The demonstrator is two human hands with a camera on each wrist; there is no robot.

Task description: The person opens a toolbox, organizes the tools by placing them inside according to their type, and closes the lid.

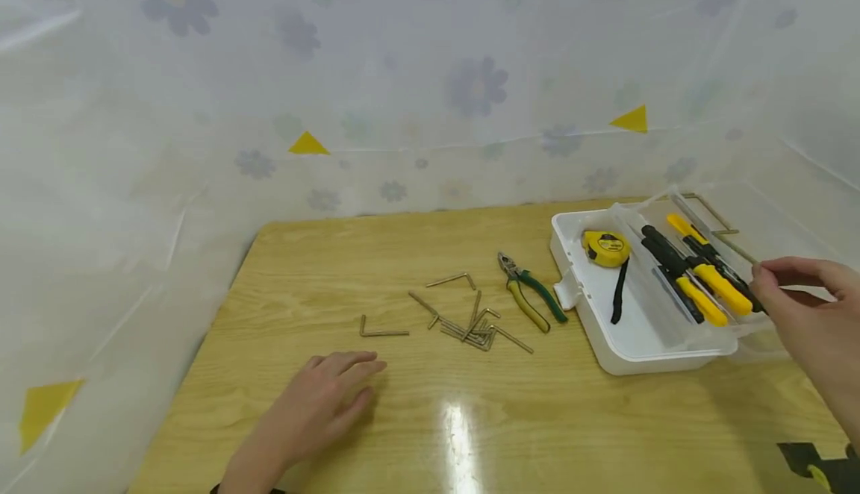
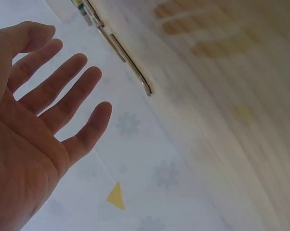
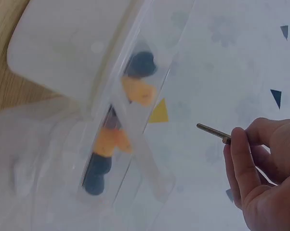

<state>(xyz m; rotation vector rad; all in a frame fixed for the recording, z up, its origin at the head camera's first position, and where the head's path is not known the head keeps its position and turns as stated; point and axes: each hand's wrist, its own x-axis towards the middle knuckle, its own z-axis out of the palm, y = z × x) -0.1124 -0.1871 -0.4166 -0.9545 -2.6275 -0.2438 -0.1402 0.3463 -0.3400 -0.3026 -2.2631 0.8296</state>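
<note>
My right hand (image 1: 809,304) pinches a hex key (image 3: 212,131) between thumb and fingertips, over the right side of the white toolbox (image 1: 648,366). Its shaft sticks out beyond the fingers in the right wrist view. Low above the table at the left, my left hand (image 1: 319,401) has its fingers loosely extended, holding nothing; the left wrist view shows the bare palm (image 2: 27,144). A single hex key (image 1: 386,333) lies just beyond its fingertips. More L-shaped hex keys are heaped to the right, with another hex key (image 1: 449,280) behind the heap.
Green-and-yellow pliers (image 1: 531,307) lie between the heap and the toolbox. Inside the box are a yellow tape measure (image 1: 606,248) and, in a clear tray, several yellow-and-black screwdrivers (image 1: 702,302). A flowered plastic sheet (image 1: 403,69) surrounds the wooden table (image 1: 376,434).
</note>
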